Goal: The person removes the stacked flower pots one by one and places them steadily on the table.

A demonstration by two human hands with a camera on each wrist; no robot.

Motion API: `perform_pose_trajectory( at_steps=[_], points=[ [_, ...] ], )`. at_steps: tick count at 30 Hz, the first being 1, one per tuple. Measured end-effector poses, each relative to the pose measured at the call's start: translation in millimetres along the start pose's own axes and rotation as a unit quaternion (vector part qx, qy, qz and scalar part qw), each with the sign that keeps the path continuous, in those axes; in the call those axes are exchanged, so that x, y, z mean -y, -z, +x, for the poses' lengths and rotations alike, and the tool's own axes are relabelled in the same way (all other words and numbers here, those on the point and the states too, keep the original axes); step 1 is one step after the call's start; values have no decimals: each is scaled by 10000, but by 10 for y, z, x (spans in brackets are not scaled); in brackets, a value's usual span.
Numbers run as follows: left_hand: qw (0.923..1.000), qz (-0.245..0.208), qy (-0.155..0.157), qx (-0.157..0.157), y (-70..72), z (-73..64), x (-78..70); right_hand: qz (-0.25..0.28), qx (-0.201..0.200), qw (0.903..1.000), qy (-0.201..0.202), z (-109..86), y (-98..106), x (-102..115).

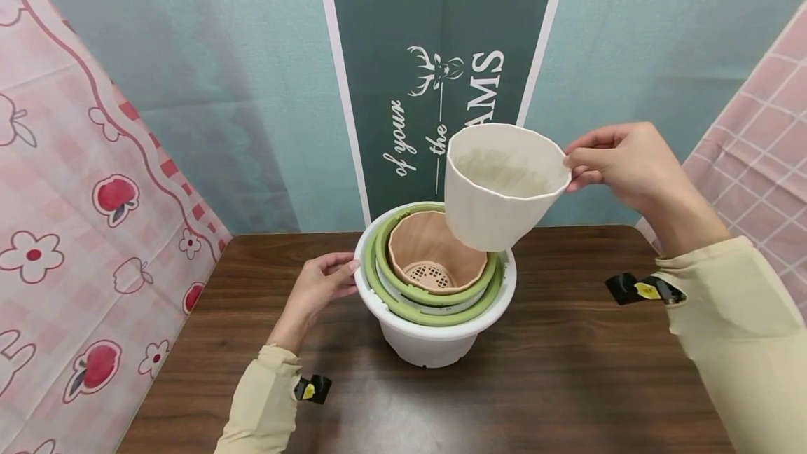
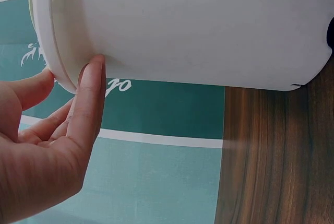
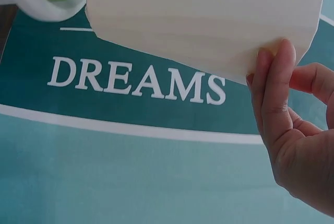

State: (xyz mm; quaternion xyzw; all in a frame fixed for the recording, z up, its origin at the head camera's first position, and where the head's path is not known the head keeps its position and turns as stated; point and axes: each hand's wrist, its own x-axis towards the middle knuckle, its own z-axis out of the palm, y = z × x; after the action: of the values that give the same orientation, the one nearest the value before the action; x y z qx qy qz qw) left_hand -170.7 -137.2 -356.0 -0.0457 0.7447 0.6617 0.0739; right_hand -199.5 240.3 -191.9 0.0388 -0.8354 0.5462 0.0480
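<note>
- We grip the rim of the large white pot (image 1: pixel 419 350) with our left hand (image 1: pixel 318 289), thumb at the lip and fingers underneath, presumably to steady it.
- Our right hand (image 1: pixel 630 160) pinches the cream pot (image 1: pixel 488 216) by its rim, thumb against fingers; the thin lip likely makes that enough.
- We hold it tilted, above and right of the stack, mouth partly towards us.
- Inside the white pot sit green rims (image 1: pixel 435 318) and a peach pot (image 1: pixel 412 247) with a perforated base, nested probably to save room.
- The white pot stands upright near the middle of the wooden table's (image 1: pixel 567 349) far edge.
- Behind hangs a green cloth (image 1: pixel 384 12) with white lettering; pink cloths (image 1: pixel 38 188) flank us.
</note>
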Motion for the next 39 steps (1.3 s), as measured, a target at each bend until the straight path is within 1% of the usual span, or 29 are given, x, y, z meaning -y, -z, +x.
perform_pose_trajectory(
  at_steps=[4, 11, 17, 21, 27, 30, 37, 39],
  points=[
    [10000, -1, -13, 5, -6, 1, -2, 172, -94, 9998, -39, 6, 78, -61],
    [10000, -37, -25, 22, 2, 0, 11, 443, -132, 9988, -145, 16, 205, -172],
    [9999, -72, -95, 39, 9, 0, 20, 447, -185, 9987, -157, 25, 286, -265],
    [9999, -63, -121, 35, 8, 1, 23, 496, -226, 9983, -199, 36, 331, -329],
    [9998, -110, -130, 53, 8, -1, 23, 428, -248, 9983, -293, 50, 393, -419],
    [9998, -121, -120, 55, 8, -1, 23, 637, -235, 9972, -315, 66, 412, -454],
    [9998, -162, -107, 29, 3, 8, 32, 675, -291, 9965, -393, 85, 450, -535],
    [9998, -174, -120, 39, 3, 12, 34, 776, -298, 9956, -428, 90, 454, -567]
  ],
)
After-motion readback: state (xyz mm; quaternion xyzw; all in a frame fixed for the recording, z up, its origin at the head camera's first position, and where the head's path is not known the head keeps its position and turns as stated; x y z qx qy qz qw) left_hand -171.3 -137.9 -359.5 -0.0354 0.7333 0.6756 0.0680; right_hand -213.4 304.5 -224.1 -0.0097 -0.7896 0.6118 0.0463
